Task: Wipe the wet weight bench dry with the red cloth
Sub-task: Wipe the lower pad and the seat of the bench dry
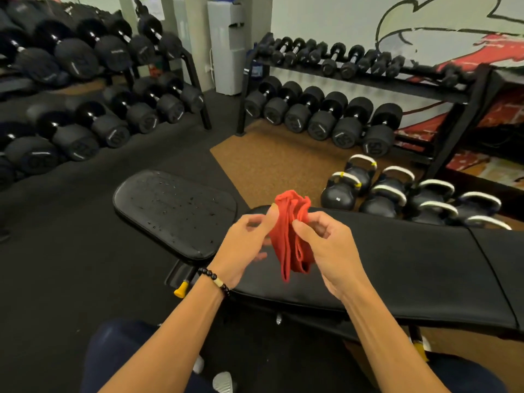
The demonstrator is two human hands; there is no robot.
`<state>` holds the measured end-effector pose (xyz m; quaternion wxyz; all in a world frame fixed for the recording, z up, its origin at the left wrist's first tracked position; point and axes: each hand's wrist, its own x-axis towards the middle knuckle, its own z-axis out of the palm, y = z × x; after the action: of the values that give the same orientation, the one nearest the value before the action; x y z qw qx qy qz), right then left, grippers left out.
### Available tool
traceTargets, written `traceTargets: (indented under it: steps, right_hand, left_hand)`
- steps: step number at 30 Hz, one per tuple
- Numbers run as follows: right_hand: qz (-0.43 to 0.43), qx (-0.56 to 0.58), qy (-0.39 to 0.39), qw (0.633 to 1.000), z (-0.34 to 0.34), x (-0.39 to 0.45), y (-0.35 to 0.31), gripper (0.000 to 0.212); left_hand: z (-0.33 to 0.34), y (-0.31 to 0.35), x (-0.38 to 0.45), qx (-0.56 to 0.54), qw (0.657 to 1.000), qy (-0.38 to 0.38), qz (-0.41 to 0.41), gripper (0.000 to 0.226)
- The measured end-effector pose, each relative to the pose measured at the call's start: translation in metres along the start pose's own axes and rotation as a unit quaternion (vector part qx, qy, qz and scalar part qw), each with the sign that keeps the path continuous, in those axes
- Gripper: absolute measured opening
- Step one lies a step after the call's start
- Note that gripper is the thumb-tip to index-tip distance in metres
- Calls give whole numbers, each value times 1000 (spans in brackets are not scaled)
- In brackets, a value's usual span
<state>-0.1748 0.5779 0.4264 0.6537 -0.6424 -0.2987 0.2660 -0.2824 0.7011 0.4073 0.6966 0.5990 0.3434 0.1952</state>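
Both hands, left (243,245) and right (326,248), pinch the bunched cloth (290,236) between them in the air above the bench (397,265), whose seat pad (173,211) beyond is beaded with droplets, kettlebells (397,194) farther off.

Dumbbell racks (354,89) line a muralled wall (425,32); kettlebells (397,194) sit on black rubber floor (56,265)
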Motion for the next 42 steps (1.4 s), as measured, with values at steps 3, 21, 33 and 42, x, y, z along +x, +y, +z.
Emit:
traceTargets:
  steps: [3, 21, 33, 42]
  right_hand:
    - [-27, -43, -14, 999, 8, 1, -8, 8]
    - [49, -56, -9, 997, 20, 27, 8, 37]
    - [-11, -352, -160, 922, 41, 29, 34, 50]
    - [-47, -309, -177, 933, 68, 44, 51, 18]
  left_hand:
    - [2, -4, -9, -20, 997, -78, 3, 68]
    - [-58, 12, 2, -44, 994, 56, 82, 44]
    - [-96, 3, 1, 232, 964, 50, 123, 54]
    - [-148, -5, 13, 269, 956, 59, 99, 25]
